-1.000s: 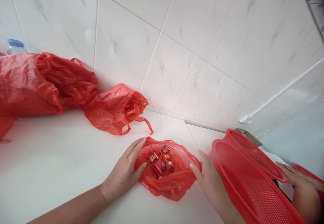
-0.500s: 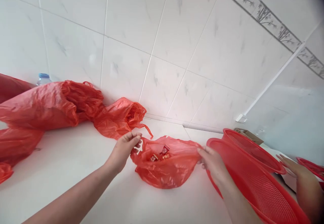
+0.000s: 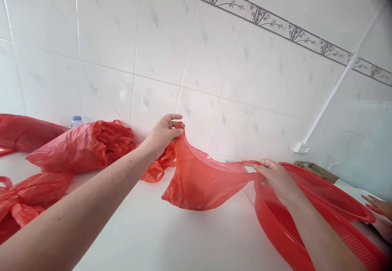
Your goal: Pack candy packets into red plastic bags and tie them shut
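A thin red plastic bag point(image 3: 208, 185) hangs stretched between my two hands above the white table. My left hand point(image 3: 167, 134) pinches its left top corner, held higher than the other side. On the right, my right hand point(image 3: 272, 177) is closed on the bag's other handle, just over the rim of a red basket point(image 3: 269, 218). The bag sags in the middle, and a darker patch shows through its side. What lies inside is hidden from this angle.
Several more red bags, with a bundled one point(image 3: 82, 148), lie at the left along the tiled wall, near a blue-capped bottle point(image 3: 76, 121). Another red basket point(image 3: 330, 193) and a cardboard box point(image 3: 317, 172) stand at the right. Another person's hand point(image 3: 378, 205) shows at the right edge.
Both hands have risen, lifting the bag off the table and pulling its top taut. The small packets seen inside before are out of sight. The view has shifted.
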Available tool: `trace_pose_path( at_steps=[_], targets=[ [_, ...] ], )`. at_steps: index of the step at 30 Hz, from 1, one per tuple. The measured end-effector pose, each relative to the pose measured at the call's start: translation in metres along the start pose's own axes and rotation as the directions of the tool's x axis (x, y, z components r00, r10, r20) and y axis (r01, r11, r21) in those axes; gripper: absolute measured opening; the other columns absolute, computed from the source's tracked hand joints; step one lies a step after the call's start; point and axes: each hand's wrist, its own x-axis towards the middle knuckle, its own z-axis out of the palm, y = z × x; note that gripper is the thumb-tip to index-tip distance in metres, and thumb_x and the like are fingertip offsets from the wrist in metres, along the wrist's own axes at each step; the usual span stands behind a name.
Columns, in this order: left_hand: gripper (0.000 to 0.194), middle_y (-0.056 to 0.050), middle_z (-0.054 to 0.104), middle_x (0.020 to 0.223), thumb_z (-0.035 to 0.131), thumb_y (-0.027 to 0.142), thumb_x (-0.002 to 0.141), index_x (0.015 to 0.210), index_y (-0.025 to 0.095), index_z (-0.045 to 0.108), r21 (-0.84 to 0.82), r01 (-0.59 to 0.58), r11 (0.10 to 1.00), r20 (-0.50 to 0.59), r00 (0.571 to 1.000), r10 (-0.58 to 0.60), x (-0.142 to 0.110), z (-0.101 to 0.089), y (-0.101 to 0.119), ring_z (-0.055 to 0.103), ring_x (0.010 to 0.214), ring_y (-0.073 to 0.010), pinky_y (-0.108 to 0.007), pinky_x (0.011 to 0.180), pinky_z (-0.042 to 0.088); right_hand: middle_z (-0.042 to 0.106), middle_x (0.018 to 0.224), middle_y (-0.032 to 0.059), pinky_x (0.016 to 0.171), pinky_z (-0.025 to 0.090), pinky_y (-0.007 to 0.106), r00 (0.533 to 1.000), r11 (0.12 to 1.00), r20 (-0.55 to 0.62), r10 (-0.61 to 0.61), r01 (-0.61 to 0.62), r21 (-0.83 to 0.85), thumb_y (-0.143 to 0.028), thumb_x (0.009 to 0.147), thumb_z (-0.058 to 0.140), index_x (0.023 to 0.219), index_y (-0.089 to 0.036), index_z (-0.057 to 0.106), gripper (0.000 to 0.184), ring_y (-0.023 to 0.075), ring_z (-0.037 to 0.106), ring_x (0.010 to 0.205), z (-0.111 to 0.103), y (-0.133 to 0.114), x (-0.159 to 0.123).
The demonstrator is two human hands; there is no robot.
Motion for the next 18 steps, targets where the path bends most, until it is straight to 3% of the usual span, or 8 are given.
trace_pose_path(
  at_steps=[5,7,9,12,15,16,18],
  targets=[
    [0.05,-0.005,0.063,0.099,0.068,0.024,0.072,0.118,0.021,0.051,0.218,0.042,0.975,0.069,0.996,-0.058,-0.006,-0.003,0.009,0.063,0.077,-0.0161,-0.037,0.073,0.051,0.053,0.068,-0.0007,0.056,0.04,0.023,0.98,0.973,0.191,-0.063,0.017,0.23,-0.045,0.074,0.064,0.061,-0.02,0.045,0.034,0.0123,0.048,0.064,0.002,0.003,-0.003],
    [0.054,-0.006,0.062,0.108,0.066,0.033,0.075,0.124,0.023,0.047,0.352,0.057,0.934,0.088,0.992,-0.094,-0.017,-0.012,0.01,0.063,0.091,-0.0204,-0.042,0.084,0.05,0.061,0.082,0.003,0.069,0.045,0.028,0.973,0.964,0.21,-0.093,0.035,0.264,-0.048,0.074,0.065,0.071,-0.021,0.052,0.03,0.0171,0.055,0.079,0.007,0.01,-0.005],
    [0.059,-0.009,0.059,0.12,0.064,0.041,0.077,0.13,0.025,0.042,0.447,0.073,0.892,0.066,0.991,-0.114,-0.035,-0.026,0.001,0.058,0.109,-0.0256,-0.044,0.092,0.047,0.06,0.111,0.0069,0.087,0.044,0.037,0.972,0.947,0.18,-0.151,0.091,0.307,-0.051,0.073,0.067,0.094,-0.025,0.057,0.034,0.0241,0.053,0.107,0.013,0.026,-0.01],
    [0.071,-0.013,0.049,0.135,0.068,0.047,0.073,0.134,0.027,0.039,0.519,0.168,0.838,0.003,0.98,-0.199,-0.07,-0.053,-0.038,0.043,0.127,-0.0337,-0.047,0.094,0.045,0.035,0.145,0.0083,0.104,0.032,0.045,0.96,0.927,0.162,-0.231,0.167,0.335,-0.056,0.069,0.069,0.129,-0.033,0.039,0.071,0.0278,0.03,0.134,0.024,0.067,-0.021],
    [0.09,-0.014,0.035,0.148,0.075,0.048,0.066,0.141,0.028,0.03,0.533,0.247,0.809,0.054,0.945,-0.324,-0.099,-0.067,-0.092,0.035,0.133,-0.0361,-0.049,0.102,0.037,0.021,0.152,0.0089,0.111,0.022,0.048,0.919,0.954,0.325,-0.222,0.135,0.269,-0.054,0.065,0.074,0.143,-0.034,0.018,0.098,0.0275,0.017,0.14,0.046,0.101,-0.03],
    [0.097,-0.016,0.032,0.149,0.076,0.048,0.064,0.144,0.029,0.024,0.502,0.3,0.811,0.072,0.92,-0.385,-0.105,-0.066,-0.108,0.042,0.128,-0.0368,-0.05,0.103,0.036,0.019,0.153,0.0089,0.111,0.022,0.049,0.907,0.963,0.369,-0.205,0.119,0.242,-0.05,0.062,0.077,0.145,-0.034,0.014,0.105,0.0283,0.016,0.141,0.055,0.105,-0.032],
    [0.108,-0.019,0.039,0.144,0.077,0.046,0.064,0.148,0.029,0.01,0.359,0.394,0.846,0.151,0.87,-0.469,-0.109,-0.053,-0.13,0.061,0.107,-0.0341,-0.051,0.099,0.04,0.024,0.151,0.0096,0.105,0.032,0.053,0.896,0.966,0.412,-0.169,0.068,0.25,-0.042,0.057,0.082,0.145,-0.035,0.013,0.113,0.0316,0.024,0.137,0.078,0.097,-0.033]
  ],
)
